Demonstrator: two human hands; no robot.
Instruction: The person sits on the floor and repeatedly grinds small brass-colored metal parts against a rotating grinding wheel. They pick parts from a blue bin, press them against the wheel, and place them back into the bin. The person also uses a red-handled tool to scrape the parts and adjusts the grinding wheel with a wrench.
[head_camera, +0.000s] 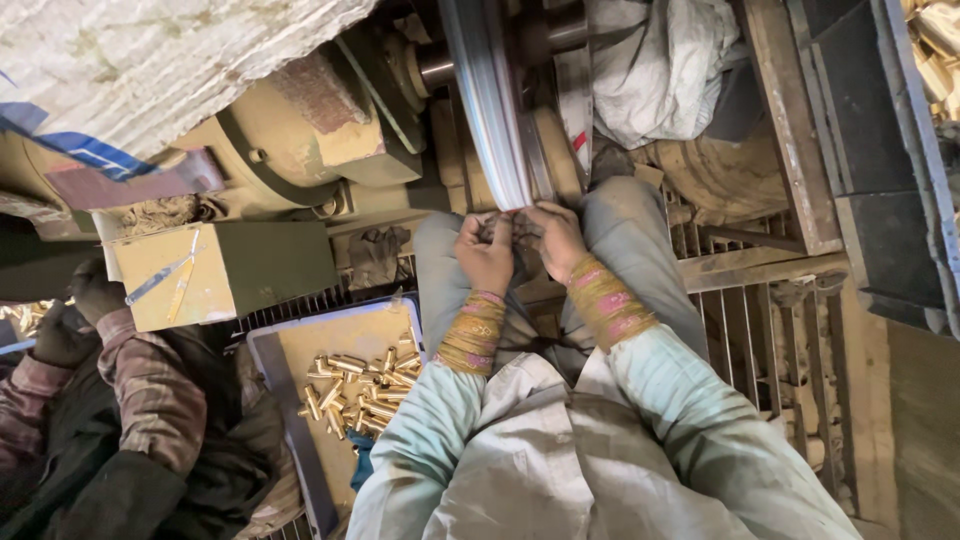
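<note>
My left hand and my right hand are close together between my knees, just below the rim of a large shiny wheel. Both have fingers curled around a small dark piece held up near the wheel's edge; the piece itself is mostly hidden by my fingers. Worn cloth bands wrap both wrists, and pale sleeves cover my arms. A shallow tray with several short brass tubes lies by my left knee.
An olive-tan machine body and a green box stand at left. Another person's gloved hands and plaid sleeve are at the lower left. A white sack lies behind the wheel. A metal grate floor spreads right.
</note>
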